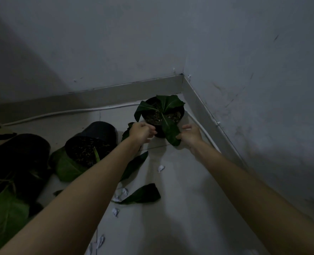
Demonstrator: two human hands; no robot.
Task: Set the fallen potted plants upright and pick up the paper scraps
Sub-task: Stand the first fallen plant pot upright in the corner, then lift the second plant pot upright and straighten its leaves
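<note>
Two hands at the upright pot [178, 115] in the corner: left hand [141, 131] curled against its near-left rim, fingers seemingly gripping the edge; right hand [191, 134] just beside the near-right wall, fingers loosely spread, contact impossible to confirm behind the drooping leaf [171, 132]. Probably best to check the base sits flat on the floor [180, 181], then let go evenly, without crushing that leaf. Still tipped over, well apart to the left: a second pot [95, 137] and a third pot [23, 153], soil exposed. Scattered in the foreground: paper scraps [160, 168], untouched, likely left for last.
</note>
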